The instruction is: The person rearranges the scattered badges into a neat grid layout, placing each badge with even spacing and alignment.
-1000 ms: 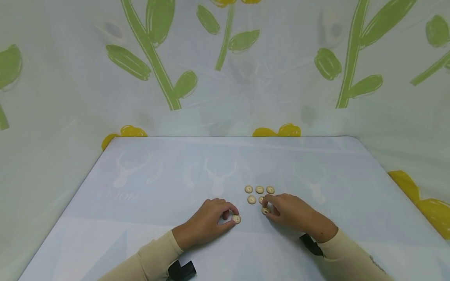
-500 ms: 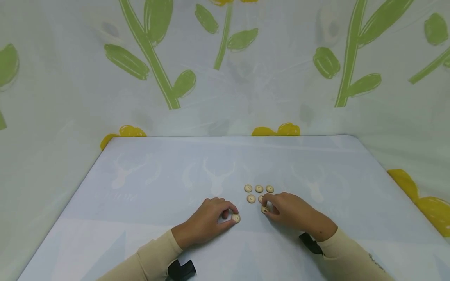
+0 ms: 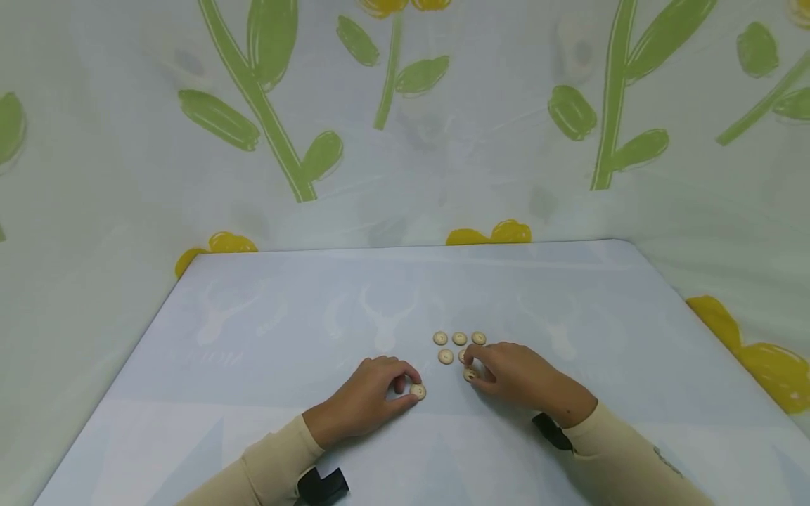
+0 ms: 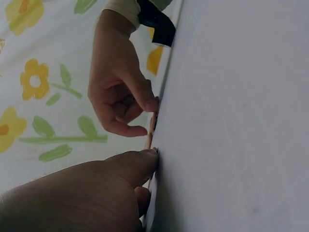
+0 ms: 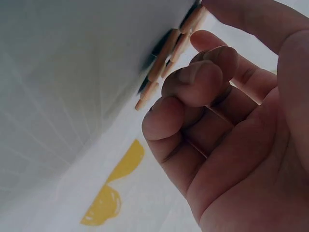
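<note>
My left hand (image 3: 361, 402) pinches a pale wooden button (image 3: 418, 392) between thumb and forefinger, low against the tabletop. To its right, my right hand (image 3: 524, 374) has thumb and forefinger on opposite edges of another button (image 3: 470, 374). Just beyond that one, a button (image 3: 463, 356) is partly hidden by the right forefinger, with a button (image 3: 446, 356) lying to its left. A back row holds three more, the left one (image 3: 440, 338), the middle one (image 3: 460, 338) and the right one (image 3: 479, 338). From the right wrist, several wooden buttons (image 5: 163, 55) appear edge-on beside the fingers.
Both hands work over a pale table (image 3: 285, 323) printed with faint deer heads. Its far edge meets a white cloth backdrop (image 3: 481, 161) with green stems and yellow flowers. A black strap (image 3: 323, 486) sits at the left wrist, another strap (image 3: 552, 431) at the right.
The head view has shifted slightly, so the whole scene sits a little further left. Both hands keep the same hold, and the buttons lie in the same arrangement.
</note>
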`<state>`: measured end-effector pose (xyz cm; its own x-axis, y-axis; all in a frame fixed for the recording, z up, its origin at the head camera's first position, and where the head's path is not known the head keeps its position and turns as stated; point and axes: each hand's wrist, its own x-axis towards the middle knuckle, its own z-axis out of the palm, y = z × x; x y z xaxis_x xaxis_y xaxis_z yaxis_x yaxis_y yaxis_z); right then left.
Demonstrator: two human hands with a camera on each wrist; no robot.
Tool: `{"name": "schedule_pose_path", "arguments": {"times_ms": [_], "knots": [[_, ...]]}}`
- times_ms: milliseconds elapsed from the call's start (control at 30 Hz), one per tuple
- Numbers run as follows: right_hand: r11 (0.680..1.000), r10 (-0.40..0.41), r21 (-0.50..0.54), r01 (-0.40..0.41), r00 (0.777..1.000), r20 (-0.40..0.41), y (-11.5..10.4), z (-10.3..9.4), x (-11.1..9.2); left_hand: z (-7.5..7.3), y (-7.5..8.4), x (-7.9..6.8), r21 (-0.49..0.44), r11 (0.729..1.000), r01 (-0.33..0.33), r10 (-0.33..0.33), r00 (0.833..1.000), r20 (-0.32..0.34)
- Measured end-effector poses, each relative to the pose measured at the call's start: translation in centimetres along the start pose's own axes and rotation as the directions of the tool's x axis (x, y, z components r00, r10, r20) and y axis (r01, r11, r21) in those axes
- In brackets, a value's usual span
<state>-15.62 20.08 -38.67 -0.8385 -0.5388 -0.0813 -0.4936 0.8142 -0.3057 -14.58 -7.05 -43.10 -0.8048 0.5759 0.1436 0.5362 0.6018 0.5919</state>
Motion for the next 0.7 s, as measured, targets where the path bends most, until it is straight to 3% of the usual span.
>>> {"name": "schedule_pose_path", "arguments": {"times_ms": [267, 433, 700], "knots": [[0.994, 0.103, 0.026, -0.103, 0.995, 0.018, -0.6, -0.9, 0.1, -0.9, 0.5, 0.1, -0.033, 0.999, 0.037, -0.035, 0.998, 0.05], [0.995, 0.093, 0.039, -0.094, 0.996, 0.009, -0.4, -1.2, 0.1, -1.3, 1.0, 0.4, -0.052, 0.996, 0.074, -0.069, 0.994, 0.081], [0.997, 0.066, 0.041, -0.065, 0.998, -0.003, 0.1, -1.3, -0.1, -1.4, 1.6, 1.1, 0.019, 0.997, 0.075, -0.076, 0.995, 0.069]]}}
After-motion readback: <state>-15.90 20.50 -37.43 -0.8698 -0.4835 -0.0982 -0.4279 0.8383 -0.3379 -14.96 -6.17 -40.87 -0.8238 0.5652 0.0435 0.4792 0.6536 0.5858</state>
